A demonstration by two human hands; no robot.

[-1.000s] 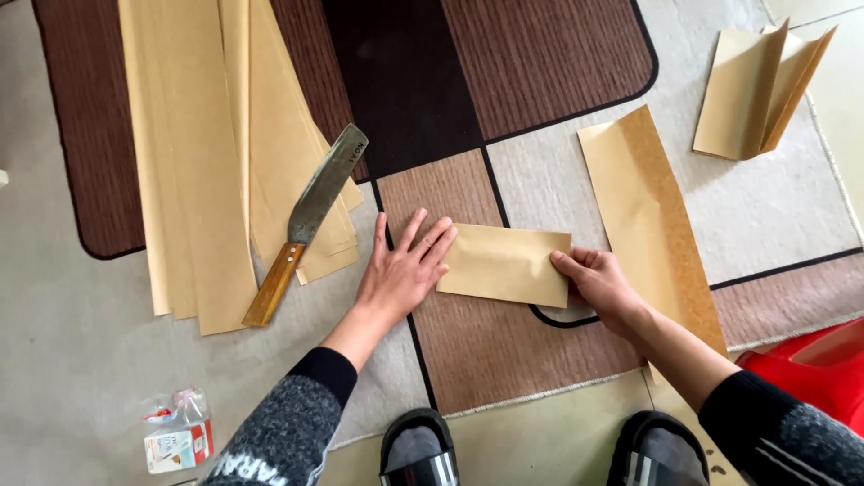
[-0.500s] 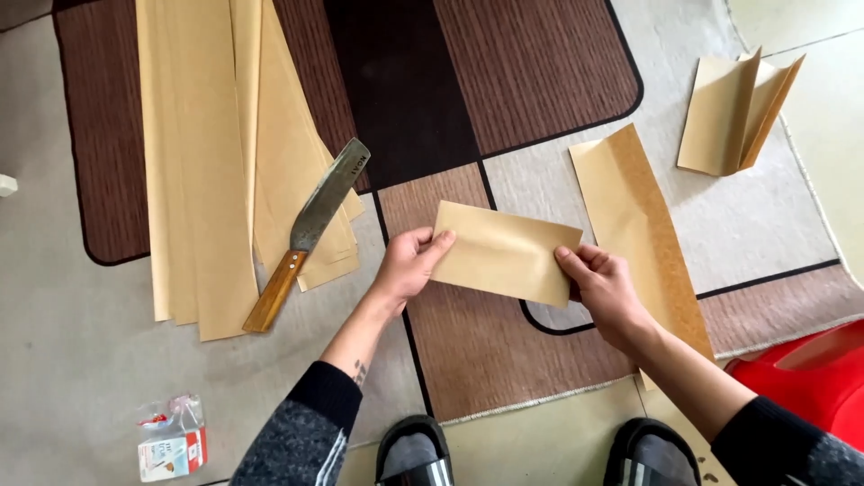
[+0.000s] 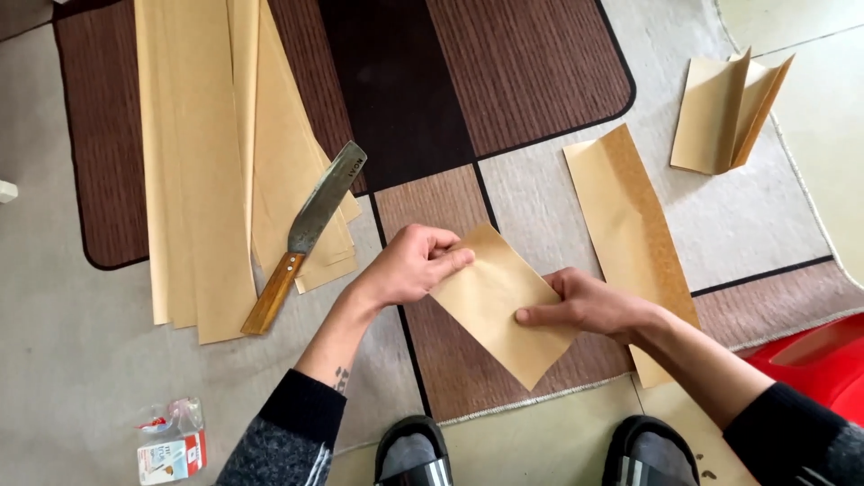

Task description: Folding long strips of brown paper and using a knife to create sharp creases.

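the folded paper piece (image 3: 493, 306), tan and roughly rectangular, is held tilted above the patterned rug (image 3: 531, 81), just below the centre of the view, with one corner pointing to 12 o'clock and another to 6 o'clock. the left hand (image 3: 409, 264) grips its upper left edge at about 10 o'clock of the piece; the fingers (image 3: 445, 261) are curled together and pinch the edge against the thumb. the right hand (image 3: 589, 304) holds the right side at about 3 o'clock of the piece; its fingers (image 3: 540, 315) lie pressed together, extended flat across the face of the paper, and the thumb position under the sheet cannot be told. both forearms enter from 6 o'clock in dark sleeves. a knife (image 3: 306, 236) with a broad metal blade and a wooden handle lies at 9 o'clock of the left hand, resting on the lower edge of a stack of long paper strips (image 3: 198, 162) that extends to 11 o'clock. a single paper strip (image 3: 630, 225) lies flat just beyond the right hand, at 1 o'clock of it. a folded paper standing open (image 3: 724, 112) sits well apart at 2 o'clock. a small carton in a clear wrapper (image 3: 171, 445) lies on the floor at 8 o'clock. a red object (image 3: 823, 355) shows at 4 o'clock. two slippers (image 3: 414, 450) appear at 6 o'clock.
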